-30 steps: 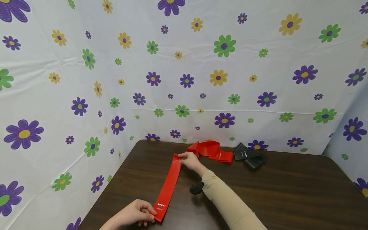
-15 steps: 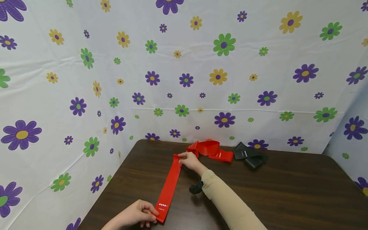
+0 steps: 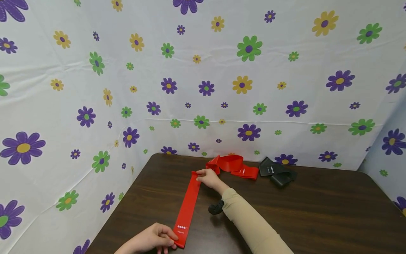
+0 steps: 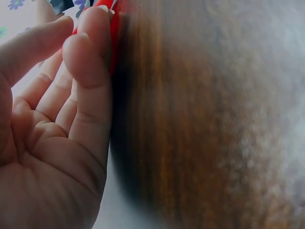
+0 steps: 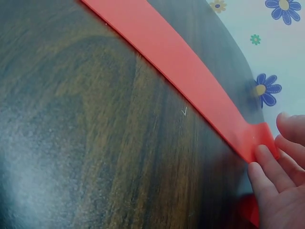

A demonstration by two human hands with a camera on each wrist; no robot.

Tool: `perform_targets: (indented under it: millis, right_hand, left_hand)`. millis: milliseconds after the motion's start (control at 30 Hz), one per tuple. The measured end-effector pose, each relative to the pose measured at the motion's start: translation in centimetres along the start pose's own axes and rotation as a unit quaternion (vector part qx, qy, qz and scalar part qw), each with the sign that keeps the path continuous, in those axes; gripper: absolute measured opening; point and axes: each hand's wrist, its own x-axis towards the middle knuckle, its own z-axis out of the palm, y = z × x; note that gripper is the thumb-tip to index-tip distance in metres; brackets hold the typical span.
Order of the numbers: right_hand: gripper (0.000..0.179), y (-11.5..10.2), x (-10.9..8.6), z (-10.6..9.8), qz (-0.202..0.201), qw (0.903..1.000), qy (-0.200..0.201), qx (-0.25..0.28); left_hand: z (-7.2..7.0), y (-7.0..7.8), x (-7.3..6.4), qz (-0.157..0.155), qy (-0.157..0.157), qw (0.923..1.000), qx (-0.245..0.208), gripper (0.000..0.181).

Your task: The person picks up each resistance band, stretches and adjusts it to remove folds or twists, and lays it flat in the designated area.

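A flat red resistance band [image 3: 188, 206], printed with white dots and small lettering at its near end, lies lengthwise on the dark wooden table. My left hand [image 3: 153, 238] pinches the near end between thumb and fingers, low over the tabletop. At the far end my right hand [image 3: 210, 179] holds the band; in the right wrist view that end bends upward against the fingers [image 5: 267, 179]. From the left wrist, only a strip of red [image 4: 114, 36] shows behind the left fingertips.
Behind my right hand, more red resistance band [image 3: 229, 164] lies looped and folded near the back edge. To its right sits a folded black band [image 3: 276, 171]. A white flowered cloth [image 3: 203, 70] hangs behind the table and at left.
My left hand has shifted slightly right and nearer, carrying the band's near end along. The right hand stays at the far end, nearly still.
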Motion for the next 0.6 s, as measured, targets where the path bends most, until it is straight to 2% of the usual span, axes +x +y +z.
perform_targets:
  millis: [267, 600]
  right_hand:
    - [0.041, 0.16, 0.18, 0.17, 0.023, 0.9997, -0.006, 0.009]
    - [0.042, -0.14, 0.01, 0.29, 0.030, 0.9995, -0.004, 0.013]
  left_hand:
    - [-0.04, -0.02, 0.07, -0.021, -0.008, 0.9998, 0.001, 0.021]
    - [0.17, 0.10, -0.03, -0.036, 0.001, 0.9993, 0.007, 0.022]
